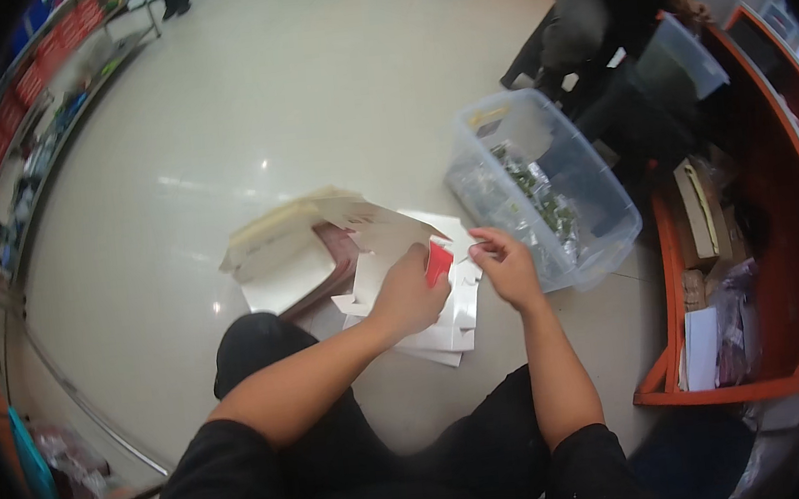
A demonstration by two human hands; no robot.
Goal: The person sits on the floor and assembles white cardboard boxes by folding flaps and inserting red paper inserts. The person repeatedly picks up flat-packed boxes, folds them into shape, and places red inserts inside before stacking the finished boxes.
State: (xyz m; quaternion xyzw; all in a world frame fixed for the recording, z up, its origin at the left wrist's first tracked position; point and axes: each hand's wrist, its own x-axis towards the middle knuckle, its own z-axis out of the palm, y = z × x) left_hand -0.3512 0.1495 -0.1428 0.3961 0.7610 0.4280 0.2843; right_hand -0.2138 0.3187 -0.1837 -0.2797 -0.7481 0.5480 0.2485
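Over the flat white cartons (445, 327) on the floor, my left hand (408, 292) grips a red-and-white carton (388, 231). My right hand (507, 263) pinches its flap beside a clear tub (600, 230).

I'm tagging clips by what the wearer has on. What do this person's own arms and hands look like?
Both forearms are bare. The left hand and right hand wear no gloves, and no ring, watch or bracelet can be made out. A short black sleeve covers the right upper arm, and another black sleeve covers the left. The fisheye view bends both arms.
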